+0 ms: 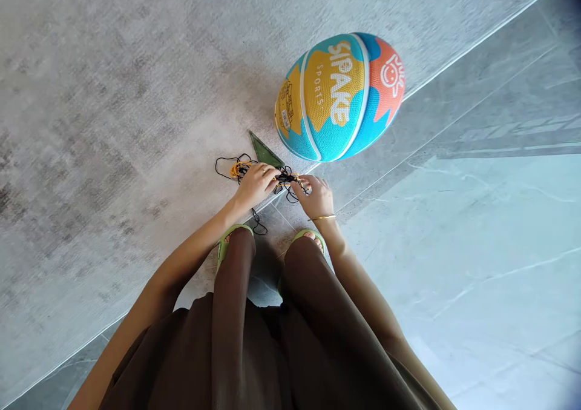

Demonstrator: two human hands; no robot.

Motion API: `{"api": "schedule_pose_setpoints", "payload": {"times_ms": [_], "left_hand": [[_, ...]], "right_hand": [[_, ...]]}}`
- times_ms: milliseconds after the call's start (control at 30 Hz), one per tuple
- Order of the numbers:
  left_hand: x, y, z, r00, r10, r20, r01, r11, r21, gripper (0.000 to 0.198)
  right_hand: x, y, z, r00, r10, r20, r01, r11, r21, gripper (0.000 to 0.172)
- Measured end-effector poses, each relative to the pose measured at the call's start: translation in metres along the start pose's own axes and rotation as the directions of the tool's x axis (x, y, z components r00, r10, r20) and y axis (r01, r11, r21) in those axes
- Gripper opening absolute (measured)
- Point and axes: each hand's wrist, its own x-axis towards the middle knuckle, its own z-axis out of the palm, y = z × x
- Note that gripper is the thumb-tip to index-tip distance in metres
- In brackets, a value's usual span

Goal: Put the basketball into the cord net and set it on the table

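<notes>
Grey rug (113,95), "SIPAKE SPORTS" ball (338,98), both hands (285,186) gripping tangled black net (254,171).

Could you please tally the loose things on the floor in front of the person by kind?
Ball: 1, the blue, yellow and orange ball
Net: 1, the black net with yellow bits, held by the left hand and right hand
Green triangular piece: 1, lying at the rug edge; what it is cannot be told
Total: 3
</notes>
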Motion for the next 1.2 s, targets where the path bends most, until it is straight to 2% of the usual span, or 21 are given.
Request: {"api": "schedule_pose_setpoints", "payload": {"times_ms": [100, 200, 333, 467, 533, 700, 733, 800, 900, 1000, 1100, 1133, 1200], "left_hand": [[0.019, -0.001, 0.015, 0.997, -0.023, 0.078, 0.016, 0.995, 0.095, 0.018], [0.02, -0.004, 0.012, 0.997, -0.054, 0.052, 0.05, 0.996, 0.072, 0.017], [0.002, -0.001, -0.014, 0.99, -0.129, -0.06, 0.124, 0.989, -0.08, 0.019], [-0.021, 0.011, -0.041, 0.973, -0.157, -0.169, 0.13, 0.979, -0.159, 0.018], [-0.03, 0.018, -0.05, 0.961, -0.165, -0.224, 0.124, 0.975, -0.187, 0.018], [-0.041, 0.03, -0.059, 0.952, -0.197, -0.234, 0.166, 0.975, -0.146, 0.019], [-0.042, 0.031, -0.059, 0.954, -0.196, -0.229, 0.17, 0.977, -0.128, 0.019], [-0.044, 0.032, -0.057, 0.954, -0.188, -0.234, 0.167, 0.98, -0.108, 0.019], [-0.047, 0.034, -0.054, 0.949, -0.165, -0.269, 0.142, 0.984, -0.103, 0.018], [-0.048, 0.036, -0.051, 0.945, -0.125, -0.301, 0.098, 0.99, -0.103, 0.016], [-0.048, 0.034, -0.052, 0.947, -0.097, -0.306, 0.074, 0.994, -0.085, 0.016], [-0.048, 0.033, -0.054, 0.947, -0.091, -0.307, 0.072, 0.995, -0.074, 0.016], [-0.05, 0.027, -0.058, 0.943, -0.091, -0.32, 0.076, 0.995, -0.057, 0.016]], "right_hand": [[0.019, 0.002, 0.015, 0.989, 0.108, 0.099, -0.129, 0.964, 0.233, 0.024], [0.026, 0.008, 0.02, 0.974, 0.172, 0.148, -0.223, 0.854, 0.47, 0.028], [0.012, 0.002, 0.006, 0.96, 0.13, 0.248, -0.273, 0.633, 0.724, 0.038], [-0.007, -0.023, -0.011, 0.945, 0.035, 0.324, -0.306, 0.433, 0.848, 0.033], [-0.013, -0.034, -0.015, 0.929, -0.01, 0.369, -0.336, 0.39, 0.857, 0.033], [-0.017, -0.046, -0.015, 0.849, -0.129, 0.513, -0.396, 0.489, 0.777, 0.041], [-0.018, -0.047, -0.014, 0.853, -0.139, 0.503, -0.373, 0.511, 0.774, 0.044], [-0.02, -0.05, -0.012, 0.9, -0.129, 0.417, -0.269, 0.589, 0.762, 0.047], [-0.025, -0.057, -0.01, 0.984, -0.093, 0.15, -0.025, 0.766, 0.642, 0.048], [-0.03, -0.062, -0.01, 0.982, -0.181, -0.049, 0.183, 0.873, 0.451, 0.031], [-0.029, -0.06, -0.012, 0.964, -0.252, -0.085, 0.265, 0.879, 0.397, 0.018], [-0.028, -0.058, -0.012, 0.969, -0.238, -0.065, 0.243, 0.871, 0.428, 0.019], [-0.025, -0.055, -0.016, 0.984, -0.172, 0.049, 0.118, 0.828, 0.549, 0.024]]}}
